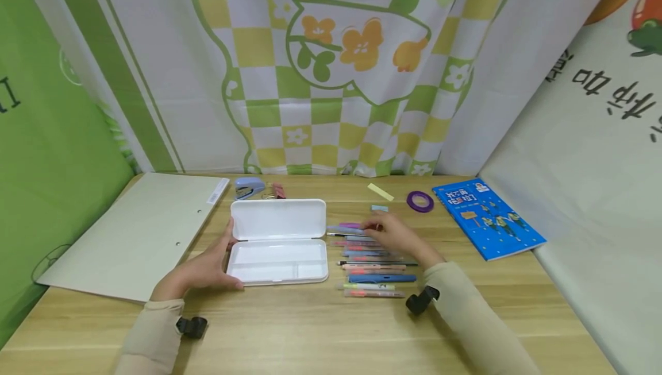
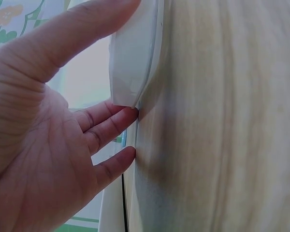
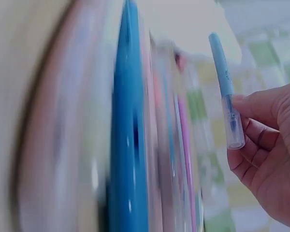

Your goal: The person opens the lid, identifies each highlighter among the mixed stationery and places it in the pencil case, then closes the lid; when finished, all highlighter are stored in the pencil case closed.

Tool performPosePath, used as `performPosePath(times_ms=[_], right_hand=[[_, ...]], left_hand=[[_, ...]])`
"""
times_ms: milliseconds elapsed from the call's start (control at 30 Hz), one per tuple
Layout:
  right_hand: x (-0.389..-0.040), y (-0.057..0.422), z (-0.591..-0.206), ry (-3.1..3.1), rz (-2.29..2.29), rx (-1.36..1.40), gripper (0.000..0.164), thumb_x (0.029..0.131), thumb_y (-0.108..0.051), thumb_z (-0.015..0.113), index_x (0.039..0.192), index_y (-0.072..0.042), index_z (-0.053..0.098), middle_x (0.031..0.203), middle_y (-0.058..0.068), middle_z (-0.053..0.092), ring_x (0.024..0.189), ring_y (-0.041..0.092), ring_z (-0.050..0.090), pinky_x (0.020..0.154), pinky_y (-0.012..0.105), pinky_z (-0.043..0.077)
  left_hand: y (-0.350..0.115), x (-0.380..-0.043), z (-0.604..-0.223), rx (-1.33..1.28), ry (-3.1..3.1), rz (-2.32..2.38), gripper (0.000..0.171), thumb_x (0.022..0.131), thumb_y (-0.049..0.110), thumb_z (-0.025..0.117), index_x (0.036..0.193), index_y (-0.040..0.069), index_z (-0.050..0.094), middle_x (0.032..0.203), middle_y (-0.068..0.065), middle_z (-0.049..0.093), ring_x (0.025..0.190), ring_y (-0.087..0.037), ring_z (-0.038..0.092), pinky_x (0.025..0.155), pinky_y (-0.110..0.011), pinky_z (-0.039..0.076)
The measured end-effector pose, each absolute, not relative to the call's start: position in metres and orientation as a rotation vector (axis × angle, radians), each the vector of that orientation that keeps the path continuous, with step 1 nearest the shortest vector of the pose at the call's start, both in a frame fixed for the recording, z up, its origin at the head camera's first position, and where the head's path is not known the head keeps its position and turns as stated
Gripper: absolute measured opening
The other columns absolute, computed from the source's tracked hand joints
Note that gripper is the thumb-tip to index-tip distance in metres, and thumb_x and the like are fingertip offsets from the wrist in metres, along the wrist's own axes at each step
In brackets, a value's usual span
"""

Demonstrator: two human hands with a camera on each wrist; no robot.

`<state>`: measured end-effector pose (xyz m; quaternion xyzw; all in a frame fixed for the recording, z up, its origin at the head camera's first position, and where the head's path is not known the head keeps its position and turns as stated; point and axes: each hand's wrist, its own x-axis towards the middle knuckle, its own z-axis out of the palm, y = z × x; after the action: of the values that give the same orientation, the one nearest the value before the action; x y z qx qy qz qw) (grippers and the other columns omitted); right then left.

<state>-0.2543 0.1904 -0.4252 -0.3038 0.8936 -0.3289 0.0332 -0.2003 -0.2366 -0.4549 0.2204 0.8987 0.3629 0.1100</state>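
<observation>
A white pencil case point(image 1: 278, 263) lies with its lid point(image 1: 279, 220) raised, showing a divided tray inside. At its left end my left hand point(image 1: 209, 266) rests with fingers spread, the thumb along the front corner and the fingertips by the hinge side. In the left wrist view, the straight fingers point(image 2: 111, 128) touch near the case's corner point(image 2: 130, 72). My right hand point(image 1: 395, 234) pinches a light blue pen point(image 3: 221, 67) with a clear lower part between thumb and fingers, at the far end of a row of pens. A dark blue pen point(image 1: 381, 278) lies in that row.
Several pens and pencils lie side by side right of the case. Behind are a stapler point(image 1: 249, 187), a reddish clip point(image 1: 278, 190), sticky notes point(image 1: 380, 192) and purple tape point(image 1: 420, 201). A large cream folder point(image 1: 139, 231) lies left, a blue book point(image 1: 488, 217) right.
</observation>
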Motion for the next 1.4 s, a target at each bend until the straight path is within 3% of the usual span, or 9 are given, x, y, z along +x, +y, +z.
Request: performPosePath(times_ms=[300,567,833,1133,1400], right_hand=[[-0.245,0.11,-0.43,2.615,-1.039,-1.202,0.014,0.092,-0.007,0.059,0.1,-0.003,0.07,0.093,0.005,0.064,0.081,0.013,0.055,0.071,0.024,0.048],[-0.244,0.069,-0.446,2.63,-0.955,-1.293,0.012,0.088,-0.002,0.062,0.094,0.0,0.071,0.088,0.007,0.063,0.081,0.017,0.057,0.072,0.022,0.047],[-0.239,0.052,-0.455,2.688,-0.854,-1.409,0.008,0.086,-0.004,0.066,0.089,-0.002,0.074,0.08,0.005,0.063,0.074,0.015,0.056,0.068,0.018,0.045],[-0.238,0.049,-0.456,2.67,-0.822,-1.353,0.012,0.087,-0.004,0.064,0.091,-0.004,0.076,0.085,0.005,0.069,0.081,0.016,0.062,0.075,0.02,0.048],[-0.238,0.058,-0.454,2.606,-1.027,-1.287,0.011,0.087,-0.003,0.065,0.093,-0.001,0.073,0.086,0.007,0.067,0.08,0.015,0.06,0.072,0.019,0.047]], left_hand=[[-0.237,-0.201,-0.455,0.639,2.63,1.06,0.139,0.065,0.035,0.086,0.144,-0.003,-0.022,0.135,-0.033,0.036,0.128,-0.047,0.03,0.106,-0.059,0.021],[-0.236,-0.201,-0.455,0.657,2.633,1.066,0.139,0.065,0.033,0.086,0.144,-0.005,-0.021,0.133,-0.033,0.037,0.127,-0.047,0.031,0.106,-0.06,0.02],[-0.237,-0.201,-0.456,0.64,2.63,1.057,0.14,0.065,0.034,0.086,0.144,-0.001,-0.023,0.135,-0.032,0.036,0.128,-0.045,0.031,0.106,-0.059,0.02],[-0.239,-0.203,-0.459,0.644,2.637,1.042,0.14,0.065,0.037,0.086,0.145,0.0,-0.023,0.135,-0.029,0.036,0.127,-0.043,0.032,0.106,-0.059,0.021],[-0.238,-0.201,-0.457,0.642,2.637,1.047,0.139,0.065,0.036,0.086,0.145,-0.001,-0.022,0.134,-0.029,0.036,0.127,-0.044,0.032,0.106,-0.059,0.021]])
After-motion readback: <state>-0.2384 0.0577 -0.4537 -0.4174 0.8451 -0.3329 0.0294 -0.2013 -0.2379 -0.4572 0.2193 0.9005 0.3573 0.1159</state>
